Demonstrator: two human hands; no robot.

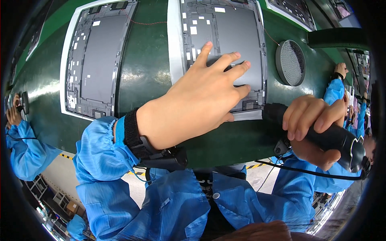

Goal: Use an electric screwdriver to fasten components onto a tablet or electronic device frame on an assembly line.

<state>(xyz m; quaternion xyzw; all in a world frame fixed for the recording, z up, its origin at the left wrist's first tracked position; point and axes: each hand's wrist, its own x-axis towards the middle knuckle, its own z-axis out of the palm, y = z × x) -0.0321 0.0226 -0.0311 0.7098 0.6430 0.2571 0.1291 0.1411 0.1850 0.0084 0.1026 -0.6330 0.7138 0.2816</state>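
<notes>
My left hand (209,86) has its fingers spread over a flat grey tablet-like device (237,32), and fingertips appear to rest on it. The device shows its inside, with small white stickers along its left part, and lies on a white sheet (175,44). My right hand (311,120) is wrapped round a black electric screwdriver (339,140), held sideways. Its narrower end points left, close to the device's lower right corner; the bit cannot be made out. A black cable leads from its thick end.
Left on the green table (144,60) lies a similar device (98,60) on white. A round dish with a dimpled inside (290,62) stands right of the middle device. A thin red wire crosses behind. Co-workers' hands (14,114) (341,70) show at both sides.
</notes>
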